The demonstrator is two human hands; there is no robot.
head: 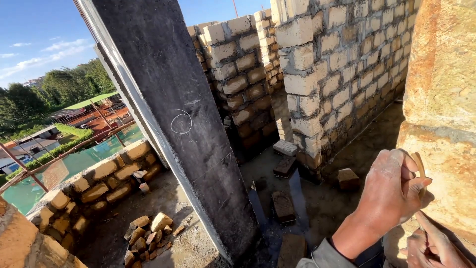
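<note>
Head view, looking down from an upper floor of a building under construction; bright sun, blue sky at upper left of frame.

Lower right of frame: I see both hands close together against a big orange-tan stone block (446, 99) that fills the right edge. The upper hand, which I take for the left hand (391, 191), is curled shut, fingers and thumb pinching a thin pale strip (420, 171), curved, that pokes up above the knuckles and runs down between the two hands. The strip sits right against the face of the block. Just below, at the bottom right corner, the right hand (429, 248) is only partly in frame; fingers look bent around the lower end of the same strip, but I cannot tell how firmly. A grey sleeve (322, 255) shows at the bottom edge.

Centre of frame: a dark concrete column (183, 129), leaning across the view, with a chalk circle on it.

Upper centre and upper right: rough block walls (342, 64), pale and brown courses.

Lower centre: wet floor with loose blocks (283, 206) lying apart.

Lower left: a low wall (104, 181) and a heap of broken stones (148, 238). Beyond, trees and rooftops
</note>
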